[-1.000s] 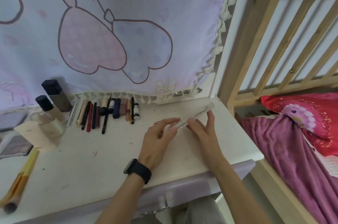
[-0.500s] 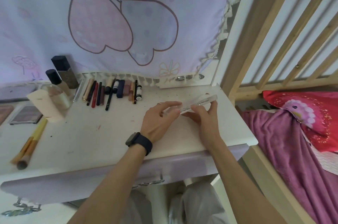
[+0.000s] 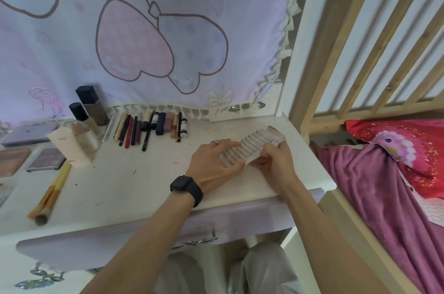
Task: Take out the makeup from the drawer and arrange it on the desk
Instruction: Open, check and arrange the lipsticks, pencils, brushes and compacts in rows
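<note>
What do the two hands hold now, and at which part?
Both hold a clear flat case: left hand at its near end, right hand along its right edge.

Two dark-capped bottles are standing there, three flat palettes are lying about, and one clear lash case is being held.

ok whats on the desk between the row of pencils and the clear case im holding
Nothing: the head view shows only bare, speckled desktop between the row of pencils and the clear case.
</note>
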The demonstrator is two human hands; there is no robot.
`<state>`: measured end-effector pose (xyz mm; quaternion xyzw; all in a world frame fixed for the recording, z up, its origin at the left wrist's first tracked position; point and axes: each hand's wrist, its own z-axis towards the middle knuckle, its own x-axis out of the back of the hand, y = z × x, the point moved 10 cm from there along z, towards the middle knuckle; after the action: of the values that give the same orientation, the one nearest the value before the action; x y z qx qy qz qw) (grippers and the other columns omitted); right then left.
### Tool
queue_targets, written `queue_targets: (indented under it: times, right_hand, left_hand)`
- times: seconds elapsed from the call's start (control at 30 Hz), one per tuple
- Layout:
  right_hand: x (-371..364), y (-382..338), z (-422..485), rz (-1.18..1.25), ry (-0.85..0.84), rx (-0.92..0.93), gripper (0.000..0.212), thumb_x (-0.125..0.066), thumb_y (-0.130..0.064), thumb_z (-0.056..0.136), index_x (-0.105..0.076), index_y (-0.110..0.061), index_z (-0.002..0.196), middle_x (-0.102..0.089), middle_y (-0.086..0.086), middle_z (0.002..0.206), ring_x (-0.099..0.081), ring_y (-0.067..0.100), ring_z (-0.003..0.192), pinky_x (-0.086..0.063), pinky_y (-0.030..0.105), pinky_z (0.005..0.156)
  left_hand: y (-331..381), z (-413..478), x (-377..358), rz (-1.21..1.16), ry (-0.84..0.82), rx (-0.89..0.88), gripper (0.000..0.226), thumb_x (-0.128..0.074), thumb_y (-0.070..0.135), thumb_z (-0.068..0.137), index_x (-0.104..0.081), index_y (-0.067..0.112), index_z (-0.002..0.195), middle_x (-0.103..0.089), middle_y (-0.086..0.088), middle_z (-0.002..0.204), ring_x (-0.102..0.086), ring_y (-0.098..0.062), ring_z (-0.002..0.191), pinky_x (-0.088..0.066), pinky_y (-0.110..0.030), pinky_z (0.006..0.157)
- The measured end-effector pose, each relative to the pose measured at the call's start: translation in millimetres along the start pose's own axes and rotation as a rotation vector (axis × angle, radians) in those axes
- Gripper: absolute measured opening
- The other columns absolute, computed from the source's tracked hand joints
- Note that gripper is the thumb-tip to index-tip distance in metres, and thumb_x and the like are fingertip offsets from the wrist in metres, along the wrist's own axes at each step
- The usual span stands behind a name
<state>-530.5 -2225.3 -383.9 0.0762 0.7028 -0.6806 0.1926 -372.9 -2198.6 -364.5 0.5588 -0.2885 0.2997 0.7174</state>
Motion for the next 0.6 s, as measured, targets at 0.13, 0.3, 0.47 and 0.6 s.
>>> queue_targets:
  times: [0.13,0.3,0.47,0.6]
  right_hand:
    - [2,2,-4,-0.032,0.018,0.002,0.066,-0.053,-0.001,0.072,-0.049,-0.024,0.133,-0.07,0.01,0.108,-0.071,0.032,0.1,-0.058,0.047,0.074]
    - [-4,1,-7,-0.137,-0.009,0.017,0.066,-0.057,0.006,0.092,-0.042,-0.025,0.149,-0.074,0.006,0.114,-0.072,0.033,0.102,-0.061,0.045,0.078]
    - [-7,-1,-9,-0.136,-0.024,0.004,0.058,-0.051,0.007,0.093,-0.052,-0.024,0.141,-0.076,0.014,0.107,-0.074,0.033,0.097,-0.061,0.037,0.081]
    - [-7,0,-7,-0.117,-0.007,0.011,0.059,-0.052,0.004,0.092,-0.05,-0.026,0.143,-0.074,0.013,0.114,-0.073,0.033,0.1,-0.059,0.041,0.088]
  left_hand:
    - [13,10,1,0.228,-0.26,-0.043,0.064,-0.06,0.066,0.08,-0.038,0.049,0.137,-0.052,0.006,0.124,-0.057,-0.018,0.106,-0.048,-0.031,0.091]
    - [24,30,10,0.265,-0.362,-0.022,0.075,-0.05,0.082,0.067,-0.029,0.058,0.135,-0.062,0.006,0.103,-0.062,-0.019,0.091,-0.055,-0.037,0.08]
    - [17,34,11,0.166,-0.359,0.049,0.052,-0.054,0.069,0.084,-0.039,0.061,0.132,-0.065,0.004,0.106,-0.062,-0.017,0.093,-0.051,-0.033,0.083]
    - [18,30,14,0.028,-0.338,0.083,0.045,-0.053,0.062,0.089,-0.046,0.056,0.133,-0.069,0.012,0.093,-0.066,-0.007,0.087,-0.044,-0.018,0.07]
